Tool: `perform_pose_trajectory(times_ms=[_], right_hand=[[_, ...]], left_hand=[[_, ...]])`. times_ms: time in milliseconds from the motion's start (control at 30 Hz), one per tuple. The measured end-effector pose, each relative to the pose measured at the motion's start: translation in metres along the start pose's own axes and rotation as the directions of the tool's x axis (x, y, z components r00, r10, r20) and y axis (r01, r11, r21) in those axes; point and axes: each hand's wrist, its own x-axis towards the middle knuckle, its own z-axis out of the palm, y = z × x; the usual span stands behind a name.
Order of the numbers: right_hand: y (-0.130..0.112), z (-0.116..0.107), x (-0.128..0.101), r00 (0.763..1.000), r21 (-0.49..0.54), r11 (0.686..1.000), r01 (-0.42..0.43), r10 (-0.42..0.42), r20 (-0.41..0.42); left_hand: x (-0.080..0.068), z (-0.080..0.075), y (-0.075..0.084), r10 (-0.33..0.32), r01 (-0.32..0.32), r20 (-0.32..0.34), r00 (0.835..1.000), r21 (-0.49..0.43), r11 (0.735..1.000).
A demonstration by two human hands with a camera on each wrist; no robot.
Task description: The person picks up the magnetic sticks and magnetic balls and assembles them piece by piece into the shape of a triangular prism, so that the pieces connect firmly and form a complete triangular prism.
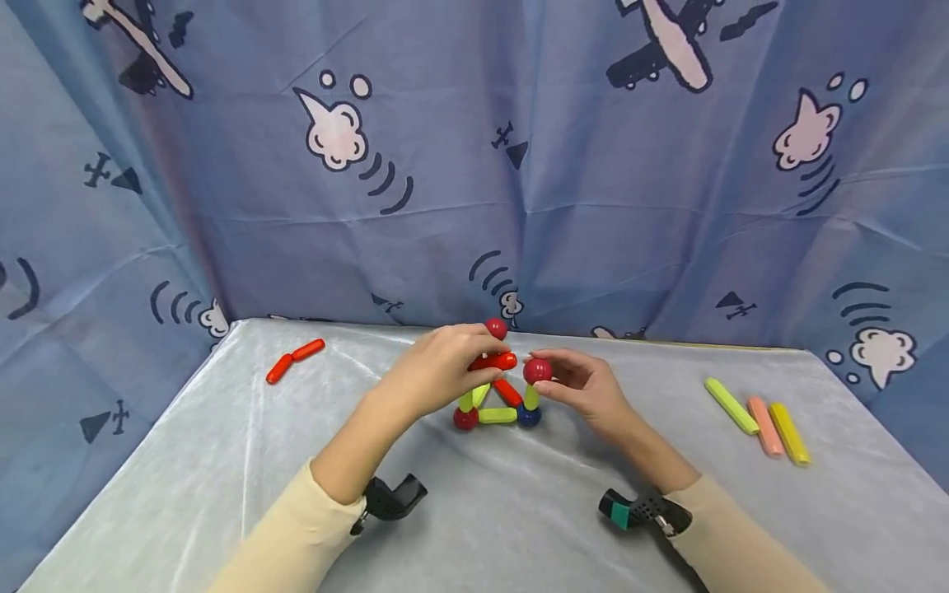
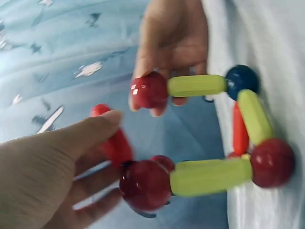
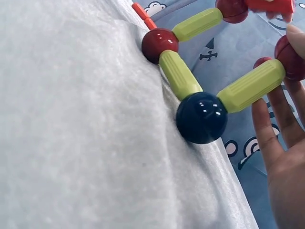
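Observation:
A frame of balls and rods stands on the cloth between the hands. Its front base has a red ball [image 1: 465,418], a lime-green rod [image 1: 497,416] and a dark blue ball [image 1: 529,415]. My left hand [image 1: 437,366] pinches a red rod [image 2: 114,140] between thumb and fingers; the rod's end meets the red ball [image 2: 145,186] on top of the left upright. With thumb and fingers, my right hand [image 1: 596,394] holds the red ball [image 1: 537,370] that tops the right lime-green upright [image 2: 196,86]. Another red ball [image 1: 496,329] shows behind the left fingers, its support hidden.
Two red rods [image 1: 279,368] lie end to end at the table's back left. Off to the right, a lime-green rod [image 1: 731,405], a pink rod [image 1: 765,426] and a yellow rod [image 1: 789,433] lie side by side. A patterned blue curtain [image 1: 445,165] hangs behind the table.

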Motion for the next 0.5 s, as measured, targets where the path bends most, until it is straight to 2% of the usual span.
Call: perform_pose_trajectory(times_ms=[100,167,300,500], right_hand=[[0.001,0.002,0.001,1.000,0.000,1.000,0.004,-0.004,-0.001],[0.002,0.002,0.001,1.000,-0.003,1.000,0.008,-0.008,-0.003],[0.002,0.004,0.000,1.000,-0.005,1.000,0.007,-0.007,-0.007],[0.002,0.003,-0.001,1.000,0.012,1.000,0.009,-0.009,-0.015]], left_hand=[[0.003,0.004,-0.003,-0.059,0.061,0.051,0.997,-0.025,0.998],[0.004,0.007,-0.004,-0.072,0.074,0.071,0.995,-0.021,0.997],[0.004,0.012,-0.003,-0.051,0.050,0.063,0.997,0.019,0.999],[0.004,0.020,-0.001,0.002,-0.003,0.015,1.000,0.078,0.997]])
